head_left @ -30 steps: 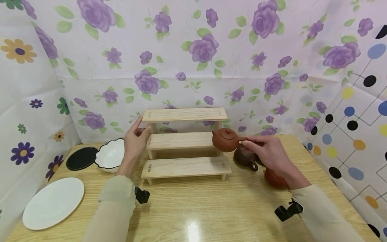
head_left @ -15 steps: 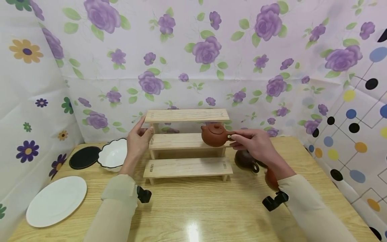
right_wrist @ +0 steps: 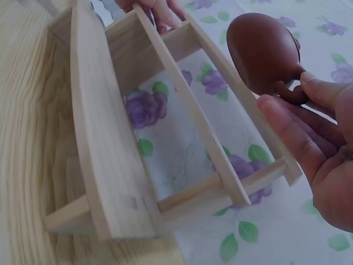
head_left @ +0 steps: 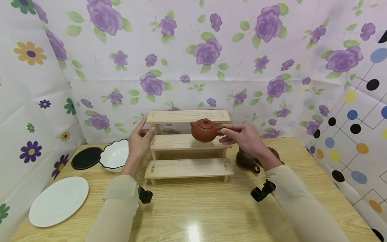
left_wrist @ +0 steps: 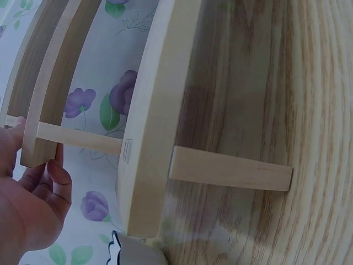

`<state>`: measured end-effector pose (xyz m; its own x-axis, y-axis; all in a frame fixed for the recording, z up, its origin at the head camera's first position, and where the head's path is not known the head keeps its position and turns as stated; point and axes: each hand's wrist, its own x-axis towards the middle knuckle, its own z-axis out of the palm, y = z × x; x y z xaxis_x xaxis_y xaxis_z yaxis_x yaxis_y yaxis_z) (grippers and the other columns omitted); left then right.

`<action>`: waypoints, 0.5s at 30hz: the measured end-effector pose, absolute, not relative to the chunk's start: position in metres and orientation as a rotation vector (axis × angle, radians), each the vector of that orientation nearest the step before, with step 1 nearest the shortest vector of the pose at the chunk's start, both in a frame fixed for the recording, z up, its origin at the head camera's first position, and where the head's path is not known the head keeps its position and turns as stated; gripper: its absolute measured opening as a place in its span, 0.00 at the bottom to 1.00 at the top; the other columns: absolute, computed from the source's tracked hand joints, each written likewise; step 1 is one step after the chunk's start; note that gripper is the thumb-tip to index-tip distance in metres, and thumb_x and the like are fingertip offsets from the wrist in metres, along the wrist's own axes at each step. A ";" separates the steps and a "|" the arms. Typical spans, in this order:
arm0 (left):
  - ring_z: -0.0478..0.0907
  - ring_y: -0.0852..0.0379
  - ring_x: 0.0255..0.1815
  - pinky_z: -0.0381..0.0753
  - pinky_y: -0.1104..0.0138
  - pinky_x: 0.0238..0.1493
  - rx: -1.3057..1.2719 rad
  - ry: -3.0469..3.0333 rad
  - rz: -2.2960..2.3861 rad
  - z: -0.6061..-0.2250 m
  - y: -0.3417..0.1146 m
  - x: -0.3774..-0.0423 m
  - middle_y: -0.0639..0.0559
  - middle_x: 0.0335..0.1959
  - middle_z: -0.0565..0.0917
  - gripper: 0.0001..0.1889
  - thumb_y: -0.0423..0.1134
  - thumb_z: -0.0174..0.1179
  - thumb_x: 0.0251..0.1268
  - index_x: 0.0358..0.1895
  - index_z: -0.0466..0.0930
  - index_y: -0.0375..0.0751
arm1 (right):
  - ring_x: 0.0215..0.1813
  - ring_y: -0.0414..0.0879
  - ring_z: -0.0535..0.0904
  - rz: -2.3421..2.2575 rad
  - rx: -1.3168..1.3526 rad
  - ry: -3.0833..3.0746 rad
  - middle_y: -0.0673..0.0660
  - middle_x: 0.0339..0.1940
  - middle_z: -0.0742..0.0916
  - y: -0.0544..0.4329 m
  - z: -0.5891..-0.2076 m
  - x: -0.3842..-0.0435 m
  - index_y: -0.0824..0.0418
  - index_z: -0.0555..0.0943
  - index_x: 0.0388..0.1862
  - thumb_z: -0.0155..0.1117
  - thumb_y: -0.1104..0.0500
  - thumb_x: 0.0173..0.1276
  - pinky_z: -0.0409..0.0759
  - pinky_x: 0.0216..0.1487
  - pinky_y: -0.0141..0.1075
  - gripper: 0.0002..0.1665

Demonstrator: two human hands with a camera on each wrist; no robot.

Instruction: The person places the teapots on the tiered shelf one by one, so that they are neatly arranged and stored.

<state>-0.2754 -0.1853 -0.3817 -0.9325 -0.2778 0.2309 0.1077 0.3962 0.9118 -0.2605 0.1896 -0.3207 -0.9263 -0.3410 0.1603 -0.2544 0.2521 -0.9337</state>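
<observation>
A reddish-brown clay teapot (head_left: 203,131) hangs in front of the upper part of a three-step wooden shelf (head_left: 181,169). My right hand (head_left: 243,137) pinches its handle between thumb and fingers, spout pointing left. From the right wrist, the teapot (right_wrist: 259,52) shows its rounded underside, apart from the boards beside it. At the shelf's left end, my left hand (head_left: 139,143) grips the frame near the middle step. In the left wrist view, the fingers of that hand (left_wrist: 38,204) curl about the end of a board (left_wrist: 47,124).
Right of the shelf stands a dark brown teapot (head_left: 246,160), with a reddish-brown piece (head_left: 274,154) partly behind my right wrist. On the left are a scalloped white bowl (head_left: 115,154), a black oval plate (head_left: 86,158) and a white oval plate (head_left: 58,201). A flowered sheet hangs behind.
My right hand has carried the teapot leftward and slightly up, from the shelf's right end toward its middle. The left hand keeps its hold on the shelf.
</observation>
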 end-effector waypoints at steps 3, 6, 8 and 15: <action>0.76 0.59 0.37 0.75 0.73 0.35 0.139 -2.311 -1.543 -0.382 -0.186 -0.275 0.42 0.46 0.84 0.31 0.46 0.59 0.82 0.83 0.64 0.64 | 0.40 0.50 0.94 -1.794 -0.575 2.416 0.72 0.57 0.89 0.183 -0.318 -0.265 0.68 0.85 0.64 0.64 0.57 0.81 0.90 0.45 0.44 0.21; 0.76 0.59 0.37 0.75 0.73 0.36 0.130 -2.311 -1.530 -0.383 -0.186 -0.275 0.42 0.46 0.84 0.31 0.46 0.59 0.82 0.83 0.64 0.64 | 0.40 0.53 0.93 -1.795 -0.569 2.416 0.72 0.54 0.90 0.177 -0.316 -0.270 0.66 0.85 0.64 0.65 0.55 0.80 0.90 0.44 0.44 0.21; 0.75 0.59 0.37 0.75 0.73 0.36 0.128 -2.314 -1.525 -0.383 -0.186 -0.275 0.42 0.46 0.83 0.31 0.46 0.59 0.82 0.83 0.64 0.64 | 0.39 0.53 0.93 -1.799 -0.579 2.419 0.72 0.52 0.90 0.174 -0.315 -0.272 0.66 0.86 0.63 0.66 0.55 0.80 0.90 0.44 0.44 0.21; 0.75 0.59 0.37 0.75 0.72 0.35 0.135 -2.309 -1.529 -0.382 -0.185 -0.275 0.42 0.46 0.84 0.31 0.46 0.59 0.82 0.82 0.64 0.64 | 0.37 0.49 0.93 -1.815 -0.591 2.404 0.67 0.56 0.90 0.162 -0.307 -0.279 0.64 0.86 0.64 0.65 0.54 0.80 0.91 0.44 0.45 0.20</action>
<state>-0.2746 -0.1851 -0.3816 -0.9281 -0.2771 0.2485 0.1208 0.4074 0.9052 -0.2792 0.1616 -0.3074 -0.9233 -0.3435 0.1716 -0.2591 0.2277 -0.9386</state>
